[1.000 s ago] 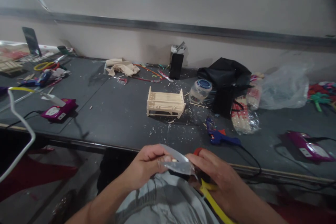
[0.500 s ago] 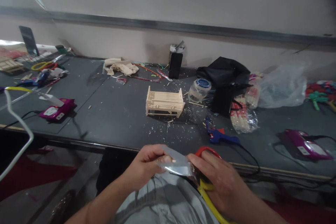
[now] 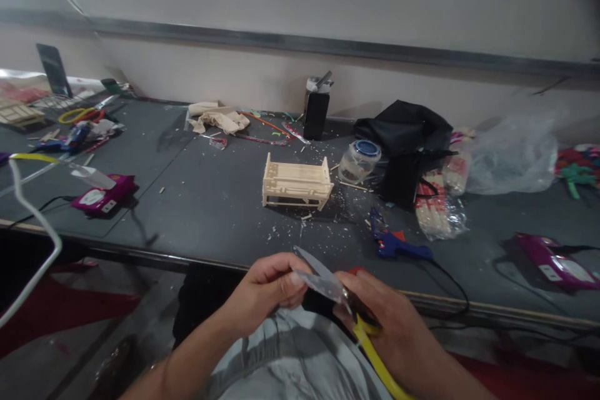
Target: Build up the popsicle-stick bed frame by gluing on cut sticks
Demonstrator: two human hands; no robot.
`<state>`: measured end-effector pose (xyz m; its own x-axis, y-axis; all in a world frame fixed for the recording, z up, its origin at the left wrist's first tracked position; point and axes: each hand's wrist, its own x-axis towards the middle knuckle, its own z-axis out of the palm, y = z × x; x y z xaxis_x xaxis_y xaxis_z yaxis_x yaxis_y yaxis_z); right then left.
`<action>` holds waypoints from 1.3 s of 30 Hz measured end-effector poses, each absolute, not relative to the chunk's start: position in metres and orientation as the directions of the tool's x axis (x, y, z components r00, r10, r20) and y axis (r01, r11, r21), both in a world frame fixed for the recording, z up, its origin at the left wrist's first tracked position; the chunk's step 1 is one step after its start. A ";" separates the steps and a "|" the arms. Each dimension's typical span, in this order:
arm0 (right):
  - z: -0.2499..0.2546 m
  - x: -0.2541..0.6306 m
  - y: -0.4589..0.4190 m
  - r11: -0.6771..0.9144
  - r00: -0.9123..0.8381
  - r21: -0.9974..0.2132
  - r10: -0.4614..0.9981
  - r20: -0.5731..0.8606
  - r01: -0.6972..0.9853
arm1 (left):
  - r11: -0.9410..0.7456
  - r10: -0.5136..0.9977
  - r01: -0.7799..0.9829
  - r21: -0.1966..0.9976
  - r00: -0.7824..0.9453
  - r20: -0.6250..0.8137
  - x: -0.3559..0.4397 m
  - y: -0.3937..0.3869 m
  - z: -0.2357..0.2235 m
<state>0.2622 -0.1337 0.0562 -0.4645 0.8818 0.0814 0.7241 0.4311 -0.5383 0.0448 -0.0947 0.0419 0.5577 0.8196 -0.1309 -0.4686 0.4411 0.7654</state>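
Note:
My right hand (image 3: 391, 319) grips scissors (image 3: 323, 281) by their yellow and red handles, blades a little apart and pointing left. Close to the blade tips, my left hand (image 3: 269, 287) is closed in a pinch, thumb against the fingers. A pale wooden stick end showed there half a second ago; it is now hidden behind the fingertips. Both hands are over my lap, in front of the table's near edge. Beyond them on the dark table stands a miniature wooden bed (image 3: 297, 182) made of thin sticks.
Right of the bed are a clear jar with blue lid (image 3: 360, 162), a blue glue gun (image 3: 398, 244), packs of sticks (image 3: 434, 209) and a black bag (image 3: 403, 128). Purple power boxes (image 3: 104, 194) sit at both sides. A black holder (image 3: 316, 112) stands by the wall; scraps litter the table.
The scissor blades have opened and shifted their angle upward. The pale stick end at my left fingertips has gone out of sight. The bed and other table things have stayed put.

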 end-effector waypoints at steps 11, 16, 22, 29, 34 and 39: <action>0.060 0.259 -0.132 0.431 -0.455 -0.466 0.888 0.068 0.773 | 0.352 0.884 -0.446 0.823 0.447 -0.136 0.045 -0.095 0.039; 0.062 0.260 -0.133 0.492 -0.486 -0.405 0.865 0.124 0.771 | 0.360 0.891 -0.423 0.832 0.421 -0.171 0.045 -0.095 0.042; 0.064 0.259 -0.134 0.529 -0.518 -0.418 0.842 0.151 0.738 | 0.375 0.883 -0.411 0.831 0.432 -0.184 0.044 -0.096 0.042; 0.057 0.261 -0.136 0.541 -0.505 -0.397 0.839 0.202 0.741 | 0.333 0.890 -0.401 0.853 0.433 -0.144 0.043 -0.098 0.042; 0.051 0.260 -0.135 0.422 -0.387 -0.559 0.903 0.186 0.714 | 0.342 0.880 -0.444 0.828 0.461 -0.116 0.044 -0.097 0.042; 0.051 0.254 -0.134 0.369 -0.348 -0.589 0.925 0.155 0.719 | 0.312 0.919 -0.477 0.822 0.371 -0.134 0.046 -0.094 0.038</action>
